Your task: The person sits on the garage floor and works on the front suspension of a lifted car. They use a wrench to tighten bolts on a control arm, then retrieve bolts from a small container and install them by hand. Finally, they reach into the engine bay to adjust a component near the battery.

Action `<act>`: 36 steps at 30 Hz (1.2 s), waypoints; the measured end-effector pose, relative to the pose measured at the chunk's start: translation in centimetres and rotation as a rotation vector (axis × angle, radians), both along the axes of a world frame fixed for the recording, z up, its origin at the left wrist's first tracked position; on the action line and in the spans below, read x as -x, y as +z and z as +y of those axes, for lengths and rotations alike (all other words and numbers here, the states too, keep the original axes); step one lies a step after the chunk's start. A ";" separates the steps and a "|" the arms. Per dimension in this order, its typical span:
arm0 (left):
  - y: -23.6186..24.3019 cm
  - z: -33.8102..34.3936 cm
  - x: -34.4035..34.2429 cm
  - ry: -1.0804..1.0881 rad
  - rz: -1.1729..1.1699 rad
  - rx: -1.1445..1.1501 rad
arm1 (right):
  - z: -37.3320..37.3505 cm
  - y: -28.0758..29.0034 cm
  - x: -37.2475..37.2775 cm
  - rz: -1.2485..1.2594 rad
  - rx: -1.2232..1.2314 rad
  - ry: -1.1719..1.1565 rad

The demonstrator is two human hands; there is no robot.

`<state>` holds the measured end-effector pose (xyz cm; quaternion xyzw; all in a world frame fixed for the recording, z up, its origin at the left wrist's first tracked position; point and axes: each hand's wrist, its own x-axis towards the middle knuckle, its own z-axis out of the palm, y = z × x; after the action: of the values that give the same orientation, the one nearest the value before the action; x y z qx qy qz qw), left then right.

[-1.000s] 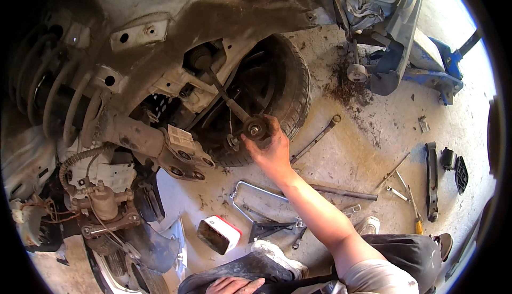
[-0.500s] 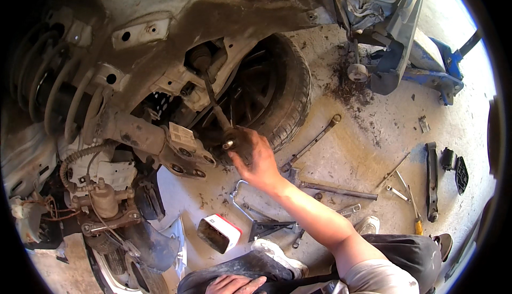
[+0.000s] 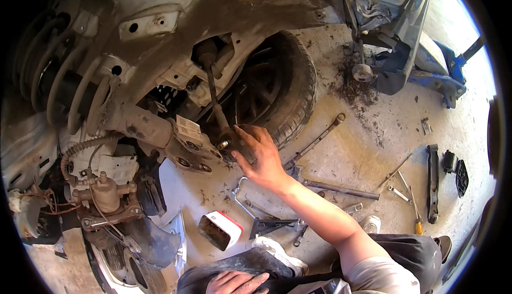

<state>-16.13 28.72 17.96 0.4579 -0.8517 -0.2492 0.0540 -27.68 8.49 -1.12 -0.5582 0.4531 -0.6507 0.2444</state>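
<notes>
My right hand [image 3: 262, 158] is at the tie rod end [image 3: 227, 137], its thumb and fingers closed around the side of the joint. The threaded stud [image 3: 222, 145] sticks out of the joint toward the left. From there the tie rod [image 3: 212, 89] runs up to a dark rubber boot [image 3: 206, 54] in the car body. Just left of the joint is the strut's lower bracket [image 3: 186, 158], with bolt holes and a pale label block. My left hand [image 3: 237, 282] lies on my thigh at the bottom edge, fingers stretched out, holding nothing.
A wheel with tyre [image 3: 298, 97] lies behind the tie rod. The coil spring [image 3: 64, 75] and brake caliper [image 3: 106, 198] are at left. Nearby are an open rectangular can [image 3: 220, 231], a long wrench [image 3: 317, 140], a hammer [image 3: 341, 189], a screwdriver [image 3: 418, 224] and a blue jack [image 3: 440, 86].
The view has shifted slightly, moving the car parts a little right. Against the strut bracket, the stud has swung left with my right hand still at the joint. My left hand stays on my thigh.
</notes>
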 end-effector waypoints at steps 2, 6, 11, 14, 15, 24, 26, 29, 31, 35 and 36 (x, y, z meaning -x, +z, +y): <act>0.0 0.0 -0.1 -0.004 0.000 -0.005 | 0.7 0.3 -0.3 -0.009 -0.077 -0.016; 0.1 -0.3 0.0 -0.008 0.006 -0.011 | 0.9 0.0 -1.0 -0.048 -0.064 -0.068; 0.0 -0.3 -0.1 0.000 -0.015 -0.019 | 0.7 -0.1 -1.3 -0.096 -0.017 -0.069; 0.0 -0.6 -0.1 -0.016 -0.007 -0.012 | 0.7 -0.2 -1.3 -0.092 -0.034 -0.053; 0.0 -0.6 -0.1 -0.020 -0.001 -0.012 | 0.7 -0.2 -1.2 -0.087 -0.044 -0.043; 0.1 -0.6 0.4 -0.035 0.006 -0.004 | -0.3 -0.5 -0.7 -0.062 -0.055 -0.126; 0.1 -0.6 0.4 -0.033 0.004 -0.002 | -0.7 -0.8 -0.8 -0.038 -0.093 -0.154; 0.2 -0.7 0.5 -0.041 0.002 -0.011 | -1.1 -1.2 -0.6 0.007 -0.093 -0.173; 0.6 -0.8 0.7 -0.049 -0.018 -0.027 | -1.0 -1.9 -0.6 0.020 -0.086 -0.177; 0.1 -0.3 -0.4 -0.047 0.004 0.058 | -1.5 -4.8 0.9 -0.019 -0.086 -0.236; 0.2 -0.3 -0.6 -0.044 0.017 0.077 | -1.9 -5.5 2.1 -0.007 -0.077 -0.259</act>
<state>-15.58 28.40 18.19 0.4344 -0.8701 -0.2211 0.0732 -29.79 6.64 -6.65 -0.4830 0.5452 -0.6609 0.1809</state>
